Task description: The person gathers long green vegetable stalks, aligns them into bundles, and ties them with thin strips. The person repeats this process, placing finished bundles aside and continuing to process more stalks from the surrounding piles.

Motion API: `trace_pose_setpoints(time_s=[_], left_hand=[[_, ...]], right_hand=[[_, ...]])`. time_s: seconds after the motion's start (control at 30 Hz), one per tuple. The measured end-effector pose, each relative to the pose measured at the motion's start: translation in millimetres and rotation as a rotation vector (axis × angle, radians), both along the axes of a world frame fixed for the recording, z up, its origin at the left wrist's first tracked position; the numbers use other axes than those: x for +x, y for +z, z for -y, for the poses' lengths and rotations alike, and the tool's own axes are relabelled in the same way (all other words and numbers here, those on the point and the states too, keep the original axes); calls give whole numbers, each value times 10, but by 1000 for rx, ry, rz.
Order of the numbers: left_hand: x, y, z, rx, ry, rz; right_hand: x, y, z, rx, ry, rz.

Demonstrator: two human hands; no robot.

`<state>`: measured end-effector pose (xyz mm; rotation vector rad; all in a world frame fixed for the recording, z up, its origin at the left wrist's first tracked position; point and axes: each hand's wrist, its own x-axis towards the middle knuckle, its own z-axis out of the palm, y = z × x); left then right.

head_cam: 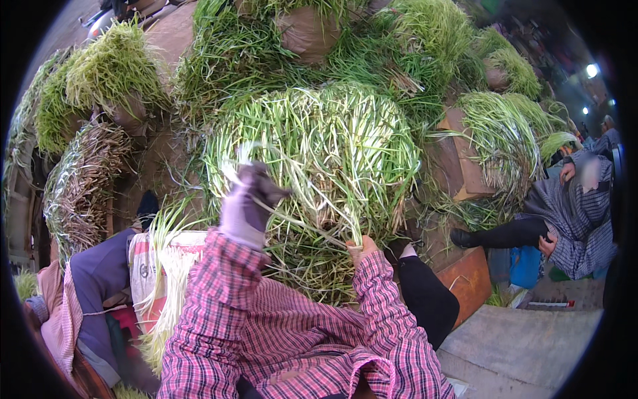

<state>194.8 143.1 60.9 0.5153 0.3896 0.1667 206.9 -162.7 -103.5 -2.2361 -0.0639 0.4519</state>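
My left hand [251, 187], in a dark and pale purple glove, is raised over the left part of a large heap of long green leafy stalks [319, 144]. It is blurred, but it looks closed on pale strands that stick out past the glove. My right hand [363, 248] grips the lower ends of a few thin green stalks [356, 224] near the heap's front edge. Long strands run from it up and left towards my left hand. Loose trimmed leaves [309, 269] lie below the hands, in front of my checked garment.
Pale stalks [174, 279] lie on a printed sack [142, 249] at left. A bundle with brownish root ends [89, 179] stands beyond. More green bundles [114, 65] surround the heap. At right are a wooden box [466, 159], a rusty board [466, 282] and a seated person [573, 209].
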Motion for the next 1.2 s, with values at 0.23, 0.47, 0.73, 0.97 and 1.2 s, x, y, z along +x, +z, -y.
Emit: trace_pose_setpoints(time_s=[0.23,0.47,0.73,0.97,1.2], left_hand=[[9,-34,-249,-208,90,-30],[21,-166,117,-110,-226,129],[16,-118,93,75,-278,174],[121,-116,126,95,-234,45],[211,-121,135,155,-163,30]], right_hand=[[-132,-16,67,40,-93,-196],[-246,568,-382,92,-122,-473],[516,670,-328,-36,-179,-374],[1165,143,-292,-809,89,-295],[-547,-75,-584,-382,607,-340]])
